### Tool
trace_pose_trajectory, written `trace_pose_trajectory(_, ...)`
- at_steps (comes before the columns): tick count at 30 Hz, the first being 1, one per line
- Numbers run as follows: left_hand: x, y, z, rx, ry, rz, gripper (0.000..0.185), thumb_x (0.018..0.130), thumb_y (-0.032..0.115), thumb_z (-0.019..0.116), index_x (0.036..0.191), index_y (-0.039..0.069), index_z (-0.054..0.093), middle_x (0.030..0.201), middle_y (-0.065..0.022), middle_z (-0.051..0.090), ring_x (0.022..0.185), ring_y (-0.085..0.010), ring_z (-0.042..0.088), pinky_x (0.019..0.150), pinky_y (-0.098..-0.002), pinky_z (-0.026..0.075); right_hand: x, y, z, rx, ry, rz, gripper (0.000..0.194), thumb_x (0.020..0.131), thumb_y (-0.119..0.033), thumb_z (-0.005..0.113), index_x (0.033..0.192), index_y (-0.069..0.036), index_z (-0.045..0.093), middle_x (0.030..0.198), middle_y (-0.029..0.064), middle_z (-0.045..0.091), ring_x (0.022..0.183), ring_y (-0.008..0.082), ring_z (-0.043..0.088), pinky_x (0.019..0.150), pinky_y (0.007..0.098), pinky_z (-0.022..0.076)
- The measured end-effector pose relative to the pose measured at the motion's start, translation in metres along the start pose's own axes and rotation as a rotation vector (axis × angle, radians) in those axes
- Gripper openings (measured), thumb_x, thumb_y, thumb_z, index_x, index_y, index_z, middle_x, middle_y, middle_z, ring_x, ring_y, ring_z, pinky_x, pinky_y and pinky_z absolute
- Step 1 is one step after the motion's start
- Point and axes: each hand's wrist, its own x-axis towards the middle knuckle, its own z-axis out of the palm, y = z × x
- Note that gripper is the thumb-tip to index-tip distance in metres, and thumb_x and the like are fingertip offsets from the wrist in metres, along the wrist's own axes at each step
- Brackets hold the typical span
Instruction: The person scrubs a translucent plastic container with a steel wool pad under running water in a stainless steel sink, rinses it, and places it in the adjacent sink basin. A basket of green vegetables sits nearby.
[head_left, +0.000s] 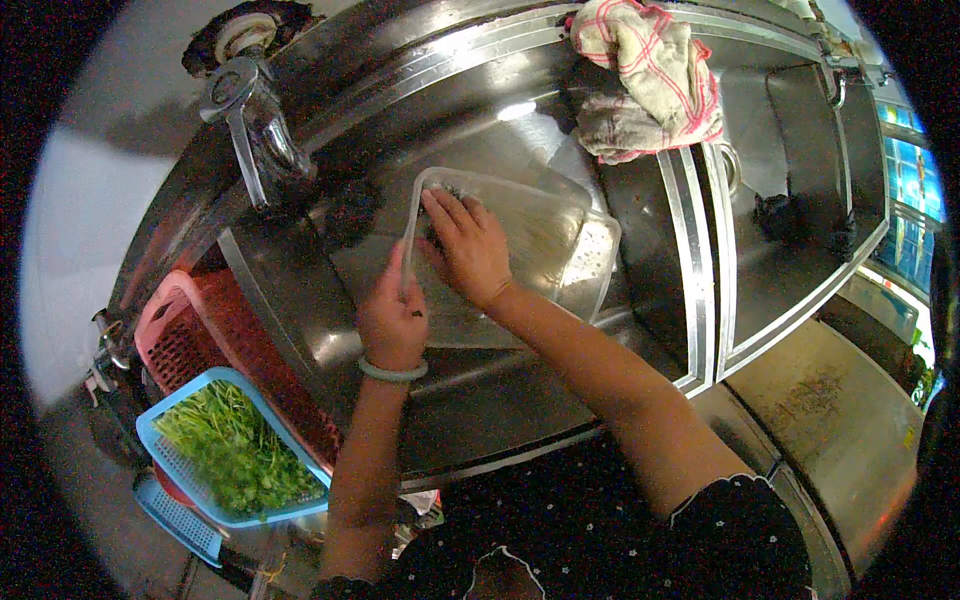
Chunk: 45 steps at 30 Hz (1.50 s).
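Note:
A clear rectangular plastic container (525, 196) is held tilted over a stainless steel sink basin (480, 409). My left hand (394, 304), with a pale bangle at the wrist, grips its left rim. Inside the container, my right hand (472, 247) presses its fingers towards the upper left corner. Something dark shows around those fingertips, but most of it is hidden and I cannot tell what it is. Drops or wet marks spot the container's right end wall.
A chrome faucet (266, 139) juts over the basin at upper left. A red-striped cloth (645, 82) drapes over the divider, beside a second basin (795, 292). At left, a blue basket (150, 427) of leafy greens (244, 450) stands against a pink plastic basket (176, 307).

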Motion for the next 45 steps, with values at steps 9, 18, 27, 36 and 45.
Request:
trace_pose_trajectory(9, 0.015, -0.014, -0.014, 0.087, -0.061, -0.012, 0.052, 0.093, 0.013, 0.063, 0.145, 0.013, 0.058, 0.077, -0.0209, 0.064, 0.061, -0.0362, 0.059, 0.061, -0.0459, 0.05, 0.021, 0.033, -0.02, 0.091, -0.368, -0.541, 0.05, 0.089, -0.02, 0.065, 0.138, -0.013, 0.058, 0.137, 0.0082, 0.064, 0.119, 0.0311, 0.058, 0.097, 0.045, 0.0487)
trace_pose_trajectory(18, 0.013, -0.009, -0.003, 0.014, -0.051, 0.014, 0.049, 0.093, 0.012, 0.063, 0.142, 0.012, 0.061, 0.091, -0.0225, 0.07, 0.07, -0.0375, 0.066, 0.066, -0.0453, 0.053, 0.009, 0.026, -0.007, 0.026, -0.057, -0.03, 0.052, 0.089, -0.013, 0.061, 0.14, -0.012, 0.053, 0.115, 0.015, 0.07, 0.105, 0.0356, 0.062, 0.086, 0.0447, 0.0535)
trace_pose_trajectory(27, 0.006, 0.002, -0.008, -0.018, -0.1, -0.109, 0.047, 0.094, 0.009, 0.062, 0.141, 0.004, 0.059, 0.111, -0.0257, 0.071, 0.088, -0.0375, 0.073, 0.078, -0.0431, 0.057, -0.015, 0.022, -0.004, 0.099, -0.023, 0.186, 0.044, 0.08, -0.014, 0.076, 0.123, -0.019, 0.065, 0.106, 0.0056, 0.071, 0.097, 0.0316, 0.064, 0.079, 0.0436, 0.0566)
trace_pose_trajectory(36, 0.007, -0.017, 0.002, -0.16, -0.077, -0.066, 0.047, 0.096, 0.009, 0.062, 0.143, 0.003, 0.058, 0.109, -0.0226, 0.072, 0.085, -0.0304, 0.073, 0.077, -0.0396, 0.057, -0.002, 0.016, 0.018, 0.17, 0.136, 0.014, 0.057, 0.085, -0.019, 0.078, 0.139, -0.015, 0.059, 0.114, 0.011, 0.07, 0.1, 0.0351, 0.064, 0.092, 0.044, 0.052)
trace_pose_trajectory(45, 0.001, -0.032, 0.014, -0.159, -0.133, -0.156, 0.045, 0.098, 0.016, 0.064, 0.142, 0.008, 0.06, 0.104, -0.0181, 0.074, 0.069, -0.0218, 0.066, 0.069, -0.0374, 0.054, -0.011, 0.037, 0.025, 0.345, -0.014, -0.031, 0.022, 0.091, -0.017, 0.071, 0.111, -0.009, 0.07, 0.118, 0.0146, 0.068, 0.104, 0.0355, 0.065, 0.092, 0.0466, 0.0523)
